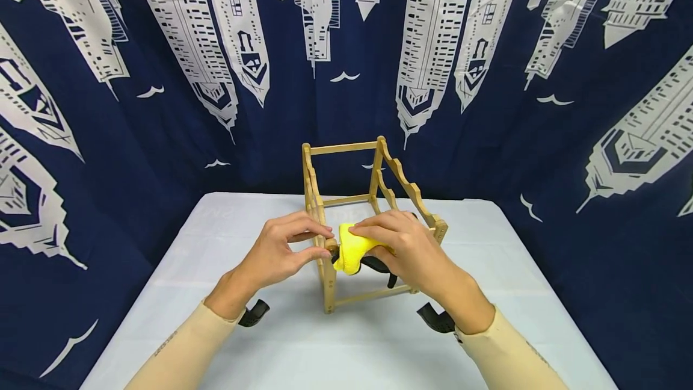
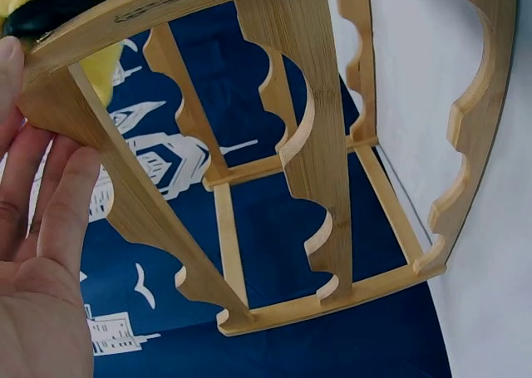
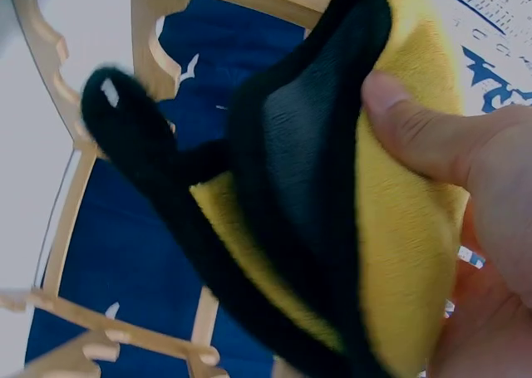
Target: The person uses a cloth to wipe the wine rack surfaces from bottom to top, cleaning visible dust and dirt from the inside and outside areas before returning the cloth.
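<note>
A light wooden rack (image 1: 346, 300) with scalloped rails stands on the table, tilted in both wrist views. My left hand (image 1: 281, 251) pinches the near left corner of its frame, fingers behind the bar (image 2: 158, 17) and thumb at its top edge. In my right hand (image 1: 406, 245) is a folded yellow cloth (image 1: 354, 248) with thick black edging, held over the rack's near end. The right wrist view shows the thumb pressing on the cloth's plush yellow side (image 3: 407, 228), next to a dark grey patch. A black-edged end of it hangs loose to the left.
The white table (image 1: 216, 354) reaches to a dark blue curtain (image 1: 346, 107) printed with white buildings and birds. The rack's far posts (image 1: 381, 167) rise close to that curtain. Black wrist mounts (image 1: 254, 313) show at both wrists.
</note>
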Action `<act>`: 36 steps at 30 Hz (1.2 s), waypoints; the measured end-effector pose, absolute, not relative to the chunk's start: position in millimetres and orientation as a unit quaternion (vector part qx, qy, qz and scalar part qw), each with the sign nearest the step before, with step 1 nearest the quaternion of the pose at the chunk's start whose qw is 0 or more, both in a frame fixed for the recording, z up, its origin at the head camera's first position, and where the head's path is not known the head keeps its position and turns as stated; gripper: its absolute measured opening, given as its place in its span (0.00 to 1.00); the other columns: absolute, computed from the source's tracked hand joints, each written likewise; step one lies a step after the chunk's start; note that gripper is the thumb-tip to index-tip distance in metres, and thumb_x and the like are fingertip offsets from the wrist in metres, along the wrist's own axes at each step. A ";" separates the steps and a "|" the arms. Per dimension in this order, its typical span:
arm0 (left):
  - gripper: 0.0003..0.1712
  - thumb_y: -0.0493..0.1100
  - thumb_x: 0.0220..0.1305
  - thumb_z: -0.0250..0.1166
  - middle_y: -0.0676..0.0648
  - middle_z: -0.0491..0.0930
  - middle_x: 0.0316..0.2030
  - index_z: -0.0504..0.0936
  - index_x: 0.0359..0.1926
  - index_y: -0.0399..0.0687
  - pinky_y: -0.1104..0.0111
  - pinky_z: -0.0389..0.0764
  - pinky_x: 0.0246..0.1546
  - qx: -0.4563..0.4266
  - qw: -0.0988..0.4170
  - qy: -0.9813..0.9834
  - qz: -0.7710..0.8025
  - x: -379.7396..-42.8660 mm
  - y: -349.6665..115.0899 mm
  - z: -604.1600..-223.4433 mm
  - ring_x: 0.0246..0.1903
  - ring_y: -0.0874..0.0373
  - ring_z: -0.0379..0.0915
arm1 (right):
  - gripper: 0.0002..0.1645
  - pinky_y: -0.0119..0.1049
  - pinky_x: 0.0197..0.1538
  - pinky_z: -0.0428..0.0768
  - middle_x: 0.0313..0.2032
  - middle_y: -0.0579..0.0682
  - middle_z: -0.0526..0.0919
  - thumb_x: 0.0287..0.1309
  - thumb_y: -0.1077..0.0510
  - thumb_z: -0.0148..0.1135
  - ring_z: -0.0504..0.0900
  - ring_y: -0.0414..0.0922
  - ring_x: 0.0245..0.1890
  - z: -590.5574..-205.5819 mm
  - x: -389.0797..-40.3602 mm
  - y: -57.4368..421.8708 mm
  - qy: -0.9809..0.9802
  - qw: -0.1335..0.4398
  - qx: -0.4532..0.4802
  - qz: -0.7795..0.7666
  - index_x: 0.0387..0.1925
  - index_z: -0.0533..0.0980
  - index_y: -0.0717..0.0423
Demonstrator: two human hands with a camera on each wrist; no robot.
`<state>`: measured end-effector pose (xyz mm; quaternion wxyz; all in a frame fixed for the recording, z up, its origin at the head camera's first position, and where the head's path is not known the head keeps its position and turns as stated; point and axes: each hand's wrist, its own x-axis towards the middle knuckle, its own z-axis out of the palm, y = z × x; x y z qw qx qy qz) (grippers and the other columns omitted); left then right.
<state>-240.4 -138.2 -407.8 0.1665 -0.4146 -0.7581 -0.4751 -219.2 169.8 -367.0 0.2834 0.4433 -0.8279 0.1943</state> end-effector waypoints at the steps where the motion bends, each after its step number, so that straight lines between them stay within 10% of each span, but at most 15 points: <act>1: 0.20 0.35 0.64 0.88 0.50 0.93 0.53 0.95 0.54 0.53 0.55 0.96 0.61 -0.412 0.162 -0.759 -0.477 -239.8 -137.8 -408.1 0.56 0.54 0.94 | 0.34 0.51 0.62 0.93 0.57 0.48 0.97 0.53 0.65 0.93 0.94 0.52 0.59 -368.1 -219.8 167.6 -0.829 0.277 0.444 0.199 0.63 0.93 0.50; 18: 0.18 0.29 0.66 0.85 0.45 0.94 0.53 0.96 0.53 0.50 0.60 0.96 0.62 -0.395 0.131 -0.764 -0.493 -239.2 -142.7 -410.0 0.57 0.60 0.94 | 0.31 0.47 0.58 0.92 0.54 0.45 0.96 0.53 0.48 0.93 0.93 0.48 0.59 -382.3 -224.1 148.3 -0.832 0.269 0.424 0.236 0.58 0.93 0.51; 36: 0.15 0.36 0.67 0.87 0.51 0.94 0.52 0.97 0.51 0.54 0.62 0.96 0.60 -0.405 0.151 -0.762 -0.482 -240.4 -138.7 -406.7 0.55 0.55 0.94 | 0.29 0.45 0.54 0.92 0.50 0.44 0.98 0.49 0.53 0.96 0.94 0.48 0.54 -375.9 -226.8 175.1 -0.852 0.288 0.400 0.176 0.55 0.95 0.49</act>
